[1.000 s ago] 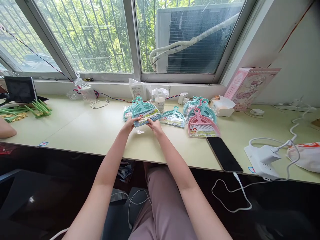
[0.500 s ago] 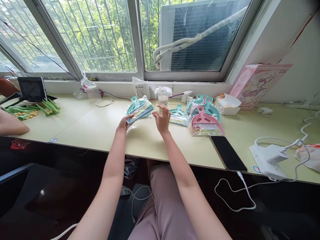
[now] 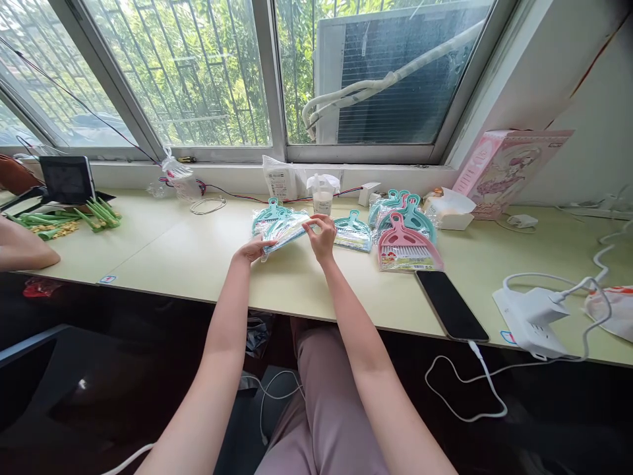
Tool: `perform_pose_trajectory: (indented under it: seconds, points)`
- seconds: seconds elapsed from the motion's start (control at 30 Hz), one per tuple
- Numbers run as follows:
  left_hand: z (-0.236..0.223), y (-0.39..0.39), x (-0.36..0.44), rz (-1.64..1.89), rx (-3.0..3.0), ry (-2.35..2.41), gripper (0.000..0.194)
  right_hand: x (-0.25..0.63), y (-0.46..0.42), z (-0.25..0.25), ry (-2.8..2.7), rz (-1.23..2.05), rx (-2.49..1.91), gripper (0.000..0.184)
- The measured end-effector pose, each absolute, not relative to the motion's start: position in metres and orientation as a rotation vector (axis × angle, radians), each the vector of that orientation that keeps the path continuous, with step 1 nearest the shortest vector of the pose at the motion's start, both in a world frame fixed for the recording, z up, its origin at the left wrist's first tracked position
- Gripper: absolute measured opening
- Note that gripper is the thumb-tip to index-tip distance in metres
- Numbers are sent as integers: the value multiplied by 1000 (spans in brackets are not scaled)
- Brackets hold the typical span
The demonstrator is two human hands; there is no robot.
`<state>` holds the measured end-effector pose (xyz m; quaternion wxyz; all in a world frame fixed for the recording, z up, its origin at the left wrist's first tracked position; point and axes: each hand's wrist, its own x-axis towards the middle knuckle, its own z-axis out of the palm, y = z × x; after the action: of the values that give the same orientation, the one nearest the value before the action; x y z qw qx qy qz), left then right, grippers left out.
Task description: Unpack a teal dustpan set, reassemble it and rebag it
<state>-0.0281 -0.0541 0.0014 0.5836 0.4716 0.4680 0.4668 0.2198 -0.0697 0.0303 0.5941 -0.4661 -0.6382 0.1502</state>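
My left hand (image 3: 252, 249) grips the lower left edge of a small dustpan-and-brush set in clear plastic wrap (image 3: 284, 233), tilted above the table. With thumb and fingertips, my right hand (image 3: 323, 237) pinches the right end of that same wrapped set. Just behind it lies another wrapped teal dustpan set (image 3: 271, 210), partly covered. To the right of my right hand rests a wrapped teal set with a blue-edged label (image 3: 353, 232). Farther right, a pink wrapped dustpan set (image 3: 408, 245) leans in front of several teal ones (image 3: 414, 212).
A lidded plastic cup (image 3: 323, 194) stands behind my right hand. A phone (image 3: 451, 303) on a cable and a white power strip (image 3: 529, 320) lie along the right front edge. Green stalks (image 3: 99, 214), a tablet (image 3: 66, 179) and another person's arm (image 3: 27, 247) are at left.
My right hand has closed on the right end of the wrapped dustpan set. The set has turned flatter, uncovering more of the teal one behind it.
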Motion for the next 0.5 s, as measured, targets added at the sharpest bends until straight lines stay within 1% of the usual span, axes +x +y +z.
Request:
perform_pose_trajectory:
  seconds: [0.07,0.17,0.27,0.37,0.47,0.5]
  points:
    - [2,-54,-26,1045,1151,1092,70,222,-67,28,-1448,386,-1134,15]
    - [4,-56,-23,1020,1242,1082,84,224,-60,22,-1387,430,-1202,14]
    - [5,-57,-23,1042,1286,1082,95,224,-54,15,-1371,486,-1169,13]
    - [4,-58,-23,1058,1308,1084,99,223,-49,8,-1382,568,-1104,2]
    - [6,-61,-23,1068,1299,1129,103,224,-44,4,-1307,773,-1112,33]
    - [7,-61,-22,1061,1294,1143,103,224,-42,3,-1257,886,-1132,40]
